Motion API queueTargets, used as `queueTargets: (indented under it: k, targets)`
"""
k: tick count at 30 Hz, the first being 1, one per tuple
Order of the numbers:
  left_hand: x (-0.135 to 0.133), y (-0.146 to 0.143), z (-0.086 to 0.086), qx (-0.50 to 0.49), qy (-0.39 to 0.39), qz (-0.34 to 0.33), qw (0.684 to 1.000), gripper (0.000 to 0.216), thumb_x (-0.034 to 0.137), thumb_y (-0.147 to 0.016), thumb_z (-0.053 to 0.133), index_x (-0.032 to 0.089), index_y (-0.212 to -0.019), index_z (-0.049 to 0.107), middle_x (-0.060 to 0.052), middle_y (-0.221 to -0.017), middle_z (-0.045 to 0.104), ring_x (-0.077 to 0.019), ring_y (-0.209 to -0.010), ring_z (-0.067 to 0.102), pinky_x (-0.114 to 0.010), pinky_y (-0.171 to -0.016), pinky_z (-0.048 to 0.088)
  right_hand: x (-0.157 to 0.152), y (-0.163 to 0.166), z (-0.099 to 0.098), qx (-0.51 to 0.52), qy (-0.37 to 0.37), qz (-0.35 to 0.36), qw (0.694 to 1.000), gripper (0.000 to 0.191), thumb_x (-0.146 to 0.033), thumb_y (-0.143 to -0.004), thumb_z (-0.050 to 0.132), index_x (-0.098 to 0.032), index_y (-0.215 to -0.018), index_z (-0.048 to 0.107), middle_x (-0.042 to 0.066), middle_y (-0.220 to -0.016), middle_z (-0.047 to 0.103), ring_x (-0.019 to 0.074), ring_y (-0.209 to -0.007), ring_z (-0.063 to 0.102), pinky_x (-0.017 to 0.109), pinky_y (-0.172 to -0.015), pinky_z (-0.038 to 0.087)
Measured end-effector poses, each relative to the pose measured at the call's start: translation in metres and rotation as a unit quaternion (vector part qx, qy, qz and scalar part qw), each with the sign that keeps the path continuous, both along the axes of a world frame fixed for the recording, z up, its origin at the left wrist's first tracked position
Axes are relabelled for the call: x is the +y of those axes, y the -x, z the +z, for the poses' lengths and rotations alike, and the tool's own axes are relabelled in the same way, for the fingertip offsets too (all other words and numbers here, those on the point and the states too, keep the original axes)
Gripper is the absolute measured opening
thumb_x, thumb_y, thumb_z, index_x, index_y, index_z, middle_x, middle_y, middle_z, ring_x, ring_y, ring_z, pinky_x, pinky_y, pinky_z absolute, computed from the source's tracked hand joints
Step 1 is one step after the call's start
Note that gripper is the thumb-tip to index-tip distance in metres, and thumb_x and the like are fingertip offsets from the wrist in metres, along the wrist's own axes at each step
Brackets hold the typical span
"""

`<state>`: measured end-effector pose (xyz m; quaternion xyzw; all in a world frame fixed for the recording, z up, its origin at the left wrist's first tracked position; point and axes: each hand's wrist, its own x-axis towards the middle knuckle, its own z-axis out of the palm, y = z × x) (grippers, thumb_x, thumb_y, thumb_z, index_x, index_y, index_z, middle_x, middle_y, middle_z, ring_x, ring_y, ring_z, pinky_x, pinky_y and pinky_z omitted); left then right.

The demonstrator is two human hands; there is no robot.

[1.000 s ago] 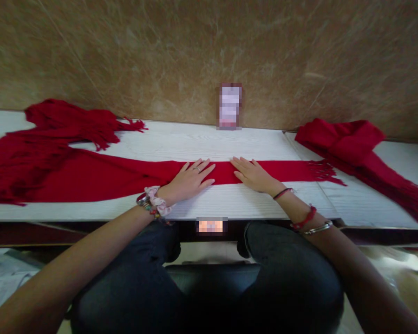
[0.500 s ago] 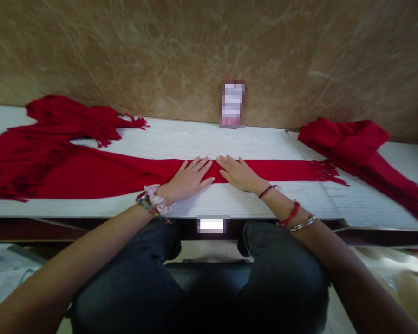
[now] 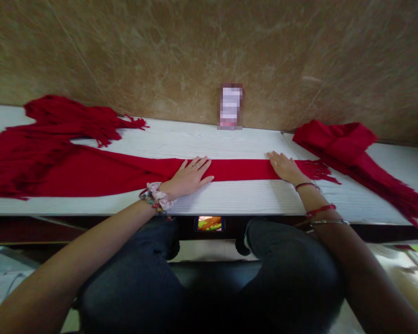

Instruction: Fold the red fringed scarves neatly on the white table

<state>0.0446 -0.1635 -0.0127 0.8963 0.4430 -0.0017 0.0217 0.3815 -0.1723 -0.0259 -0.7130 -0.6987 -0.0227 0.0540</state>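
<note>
A red fringed scarf (image 3: 238, 170) lies stretched across the white wood-grain table (image 3: 230, 199), flat and narrow in the middle and wider toward the left. My left hand (image 3: 191, 177) rests on it near the centre, palm down with fingers spread. Further right, my right hand (image 3: 284, 168) lies flat on the same scarf, close to its fringed end, fingers stretched out. Neither hand grips the cloth. At the left, the scarf runs into a heap of red fringed cloth (image 3: 69, 118).
Another red scarf (image 3: 337, 144) lies folded on the right of the table. A brown marbled wall (image 3: 181, 60) rises behind. A pixelated phone-like object (image 3: 230, 106) leans against it. A lit screen (image 3: 210, 223) shows below the table's front edge, above my knees.
My right hand has slid right along the scarf, from beside my left hand to near the fringe. My left hand has stayed in place.
</note>
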Motion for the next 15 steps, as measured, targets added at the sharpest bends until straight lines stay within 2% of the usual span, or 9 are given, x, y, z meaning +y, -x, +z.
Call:
queueTargets:
  k: [3,6,10,12,15]
  targets:
    - [0.000,-0.001,-0.001,0.002,-0.004,0.004,1.000,0.060,0.047,-0.094,0.023,0.013,-0.143,0.026,-0.011,-0.151,0.023,-0.0268,-0.139,0.018,-0.046,-0.111,0.016,0.004,0.016,0.005,0.022,-0.038,0.010,0.999,0.050,-0.030,-0.093,0.025,-0.017,-0.140,0.036,0.014,-0.148,0.031,0.0346,-0.136,0.024,0.065,-0.100,0.028]
    - [0.000,-0.001,-0.001,0.000,-0.008,0.005,1.000,0.060,0.048,-0.093,0.022,0.015,-0.143,0.026,-0.011,-0.150,0.024,-0.0263,-0.139,0.018,-0.045,-0.111,0.016,0.007,0.061,0.012,0.050,-0.047,0.121,0.990,0.051,-0.031,-0.093,0.026,-0.020,-0.142,0.032,0.010,-0.151,0.026,0.0306,-0.138,0.020,0.061,-0.103,0.026]
    - [-0.001,0.000,-0.001,0.001,-0.005,0.010,1.000,0.061,0.049,-0.093,0.021,0.014,-0.143,0.025,-0.012,-0.150,0.024,-0.0265,-0.139,0.018,-0.046,-0.110,0.016,0.002,0.118,0.013,0.034,0.004,0.259,0.965,0.051,-0.034,-0.094,0.026,-0.022,-0.142,0.033,0.006,-0.150,0.028,0.0259,-0.138,0.023,0.054,-0.107,0.026]
    - [-0.001,-0.001,0.000,0.009,-0.005,0.013,1.000,0.061,0.048,-0.094,0.022,0.013,-0.143,0.024,-0.012,-0.150,0.024,-0.0264,-0.139,0.018,-0.045,-0.111,0.016,-0.002,0.126,0.011,0.011,0.024,0.287,0.958,0.051,-0.035,-0.094,0.025,-0.019,-0.142,0.033,0.007,-0.150,0.029,0.0264,-0.137,0.024,0.052,-0.107,0.026]
    - [-0.002,-0.001,0.001,0.017,-0.005,0.012,1.000,0.060,0.046,-0.094,0.024,0.012,-0.144,0.024,-0.011,-0.151,0.022,-0.0258,-0.139,0.017,-0.045,-0.111,0.015,-0.005,0.111,0.007,-0.010,0.029,0.271,0.962,0.052,-0.034,-0.094,0.024,-0.018,-0.143,0.031,0.007,-0.150,0.028,0.0272,-0.137,0.025,0.052,-0.107,0.027]
